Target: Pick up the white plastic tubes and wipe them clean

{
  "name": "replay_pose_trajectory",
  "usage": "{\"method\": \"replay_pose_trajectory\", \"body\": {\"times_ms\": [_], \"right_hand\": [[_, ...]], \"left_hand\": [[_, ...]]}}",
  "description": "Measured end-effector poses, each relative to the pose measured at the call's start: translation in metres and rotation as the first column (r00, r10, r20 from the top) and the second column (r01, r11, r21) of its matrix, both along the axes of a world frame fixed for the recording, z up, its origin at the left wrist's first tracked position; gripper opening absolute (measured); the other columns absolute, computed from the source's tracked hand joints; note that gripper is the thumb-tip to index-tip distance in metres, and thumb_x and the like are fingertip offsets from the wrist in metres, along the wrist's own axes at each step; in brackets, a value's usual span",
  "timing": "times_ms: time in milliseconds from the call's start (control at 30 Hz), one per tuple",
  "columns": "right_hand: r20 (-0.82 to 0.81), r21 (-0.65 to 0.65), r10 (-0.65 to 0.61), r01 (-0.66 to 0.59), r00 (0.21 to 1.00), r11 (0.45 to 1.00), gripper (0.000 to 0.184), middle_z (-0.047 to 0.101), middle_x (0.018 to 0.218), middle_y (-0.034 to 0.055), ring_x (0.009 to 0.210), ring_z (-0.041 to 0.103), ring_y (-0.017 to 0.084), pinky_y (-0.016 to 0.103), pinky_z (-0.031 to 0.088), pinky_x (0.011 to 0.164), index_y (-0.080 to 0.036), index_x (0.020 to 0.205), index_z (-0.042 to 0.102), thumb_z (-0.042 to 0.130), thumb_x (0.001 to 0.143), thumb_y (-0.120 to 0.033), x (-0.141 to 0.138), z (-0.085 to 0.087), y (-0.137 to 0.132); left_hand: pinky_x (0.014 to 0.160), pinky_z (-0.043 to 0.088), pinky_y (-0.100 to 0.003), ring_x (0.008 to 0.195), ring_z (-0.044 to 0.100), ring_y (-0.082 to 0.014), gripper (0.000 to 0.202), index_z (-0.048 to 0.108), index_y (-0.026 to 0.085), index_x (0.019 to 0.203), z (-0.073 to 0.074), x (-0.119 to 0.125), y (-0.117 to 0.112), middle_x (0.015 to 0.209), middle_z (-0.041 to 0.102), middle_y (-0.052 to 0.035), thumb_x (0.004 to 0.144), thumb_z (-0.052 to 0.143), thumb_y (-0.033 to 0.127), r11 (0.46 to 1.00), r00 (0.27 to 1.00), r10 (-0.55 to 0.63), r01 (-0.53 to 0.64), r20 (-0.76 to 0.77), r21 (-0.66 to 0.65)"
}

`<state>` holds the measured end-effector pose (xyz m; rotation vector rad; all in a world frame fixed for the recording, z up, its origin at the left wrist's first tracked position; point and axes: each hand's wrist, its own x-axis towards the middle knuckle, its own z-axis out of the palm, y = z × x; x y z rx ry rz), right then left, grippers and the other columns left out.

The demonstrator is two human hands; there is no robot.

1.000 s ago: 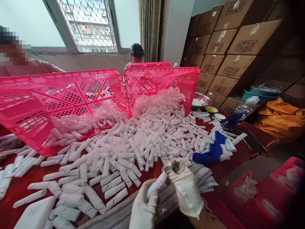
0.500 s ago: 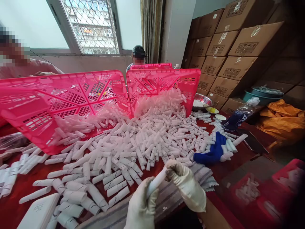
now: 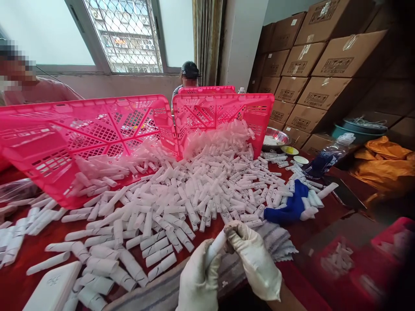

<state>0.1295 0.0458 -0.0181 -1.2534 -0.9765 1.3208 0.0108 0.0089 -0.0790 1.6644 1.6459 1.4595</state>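
Both my hands wear white gloves and meet near the bottom centre. My left hand (image 3: pixel 198 280) is wrapped round the lower part of a small white paper roll (image 3: pixel 216 245). My right hand (image 3: pixel 254 259) pinches the roll's upper end with fingers curled. Just beyond them a large heap of similar white rolls (image 3: pixel 181 203) covers the red table (image 3: pixel 35 255). A striped grey cloth (image 3: pixel 275 239) lies under my hands.
Two tipped pink mesh crates (image 3: pixel 97 134) (image 3: pixel 223 112) spill rolls onto the table. A blue glove (image 3: pixel 290 207) lies to the right. A white flat box (image 3: pixel 53 287) sits bottom left. Cardboard boxes (image 3: pixel 324 56) stack at right. Two other people sit behind the crates.
My hands with the roll have shifted slightly right and stayed closed on it. The view has drifted a little; nothing else moved.
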Motion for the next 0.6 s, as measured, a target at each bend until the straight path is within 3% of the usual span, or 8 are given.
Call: {"method": "replay_pose_trajectory", "body": {"times_ms": [133,267,400,500,600], "right_hand": [[0.119,0.075,-0.044,0.035,0.992,0.997,0.005,0.059,0.068,-0.0011,0.065,0.056,0.015,0.025,0.047,0.061,-0.022,0.073,0.057,0.061,0.072,-0.025,-0.003,-0.005,-0.003],[0.164,0.013,-0.085,0.084,0.983,0.996,0.011,0.060,0.062,-0.0016,0.059,0.056,0.015,0.024,0.048,0.057,-0.021,0.067,0.057,0.053,0.063,-0.012,-0.001,-0.008,-0.004],[0.152,-0.007,0.036,-0.035,0.988,0.999,0.012,0.067,0.077,0.0018,0.076,0.063,0.018,0.026,0.051,0.068,-0.020,0.082,0.062,0.057,0.072,-0.020,0.004,-0.006,-0.011],[0.164,-0.034,0.138,-0.134,0.977,0.990,0.021,0.070,0.090,0.0044,0.089,0.064,0.021,0.031,0.052,0.078,-0.022,0.094,0.064,0.059,0.078,-0.034,0.021,-0.004,-0.024],[0.265,-0.088,0.044,-0.021,0.963,0.996,0.021,0.072,0.088,0.0067,0.087,0.066,0.026,0.036,0.053,0.076,-0.027,0.084,0.069,0.062,0.075,-0.045,0.052,-0.007,-0.039]], "left_hand": [[0.084,0.054,-0.029,0.091,0.069,-0.0221,0.036,0.065,0.018,0.106,0.003,0.006,-0.002,0.100,0.073,-0.0099,0.086,0.049,0.044,0.999,1.000,-0.009,0.009,-0.003,-0.049],[0.080,0.055,-0.029,0.087,0.069,-0.0229,0.038,0.067,0.019,0.102,0.009,0.007,-0.005,0.097,0.073,-0.0094,0.083,0.051,0.048,0.987,0.998,-0.036,0.042,0.044,-0.154],[0.075,0.056,-0.029,0.081,0.069,-0.0214,0.037,0.066,0.020,0.102,0.013,0.008,-0.005,0.094,0.074,-0.0080,0.083,0.050,0.047,0.967,0.994,-0.046,0.069,0.098,-0.246],[0.079,0.054,-0.028,0.086,0.068,-0.0220,0.034,0.066,0.021,0.105,0.014,0.011,-0.009,0.099,0.072,-0.0092,0.082,0.054,0.042,0.942,0.988,-0.133,0.151,0.078,-0.299],[0.080,0.052,-0.028,0.094,0.066,-0.0236,0.032,0.066,0.028,0.106,0.014,0.017,-0.016,0.103,0.071,-0.0061,0.074,0.061,0.029,0.868,0.965,-0.261,0.226,-0.018,-0.441]]}}
